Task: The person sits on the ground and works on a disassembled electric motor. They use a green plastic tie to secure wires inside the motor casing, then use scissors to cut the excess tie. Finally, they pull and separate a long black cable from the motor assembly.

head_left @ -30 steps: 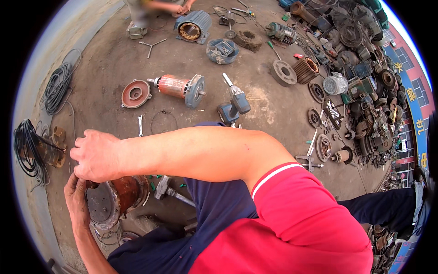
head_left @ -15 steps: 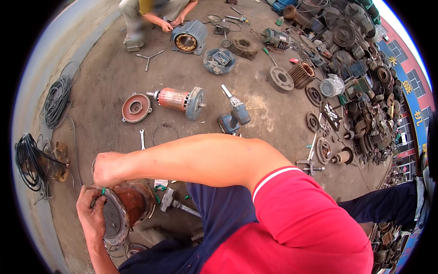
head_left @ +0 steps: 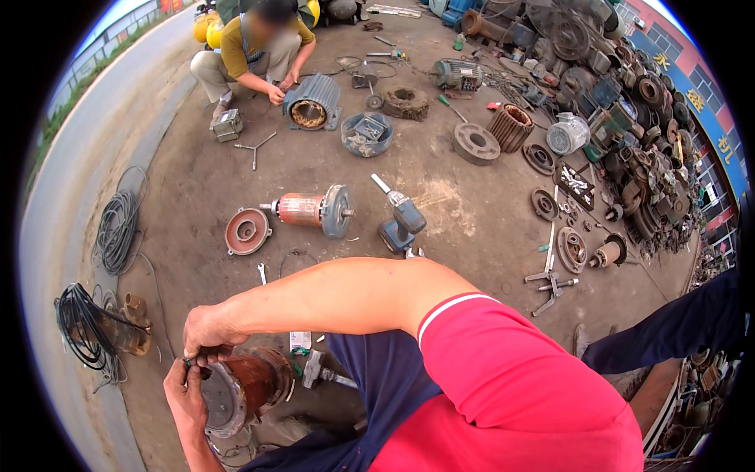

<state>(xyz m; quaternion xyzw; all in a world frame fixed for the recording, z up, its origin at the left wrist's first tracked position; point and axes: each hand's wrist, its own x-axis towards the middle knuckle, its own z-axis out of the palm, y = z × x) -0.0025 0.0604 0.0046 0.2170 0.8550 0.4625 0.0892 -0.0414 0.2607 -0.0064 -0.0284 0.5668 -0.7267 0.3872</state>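
Note:
A rusty red-brown cylindrical motor housing (head_left: pixel 259 381) lies on its side at the lower left, its round grey end face (head_left: pixel 223 403) toward my left hand. My left hand (head_left: pixel 185 397) is at the upper rim of that face, thumb and fingers pinched on a small dark green strip (head_left: pixel 187 362). From above, my right hand (head_left: pixel 211 330) reaches down to the same spot with bent fingers closed near the strip. What its fingertips hold is hidden. A hammer (head_left: pixel 316 370) and green scraps (head_left: pixel 300 353) lie right of the housing.
Beyond my right arm lie a wrench (head_left: pixel 262 273), a red end cover (head_left: pixel 247 231), a rotor (head_left: pixel 302 209) and a cordless impact wrench (head_left: pixel 403 214). Coiled cables (head_left: pixel 118 230) lie left. Another person (head_left: pixel 259 59) crouches by a blue motor (head_left: pixel 312 102). Motor parts (head_left: pixel 629 134) heap up on the right.
The view has shifted, with more of the crouching person showing. My right hand has come down beside my left at the rim, and the green strip is now mostly covered by fingers.

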